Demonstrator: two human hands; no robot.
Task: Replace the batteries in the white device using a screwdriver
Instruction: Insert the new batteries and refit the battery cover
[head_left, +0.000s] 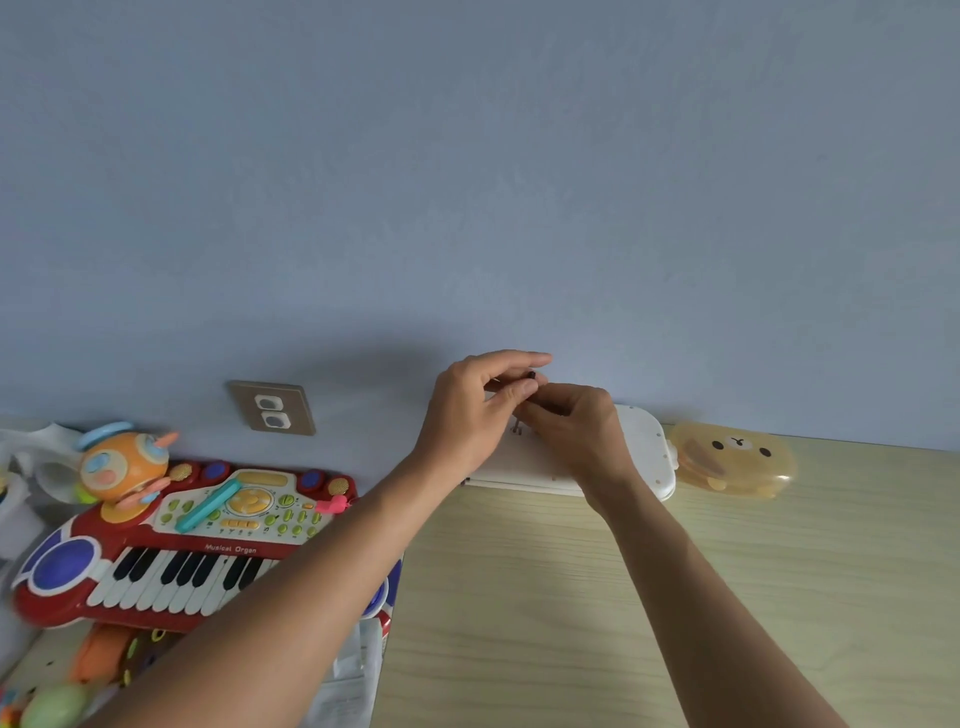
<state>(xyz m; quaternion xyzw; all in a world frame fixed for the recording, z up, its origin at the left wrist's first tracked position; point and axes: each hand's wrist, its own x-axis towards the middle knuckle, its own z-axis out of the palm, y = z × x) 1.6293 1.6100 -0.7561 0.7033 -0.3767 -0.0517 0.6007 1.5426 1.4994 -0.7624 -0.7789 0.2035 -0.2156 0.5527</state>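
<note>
Hands (524, 410) together above white device (644, 441).

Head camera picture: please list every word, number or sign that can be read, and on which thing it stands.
"Musical Organ": white letters on the red toy keyboard, above its keys.
Small marks beside the keyboard's green buttons: too small to read.
White device, bear-shaped box, wall socket: no text visible.
</note>
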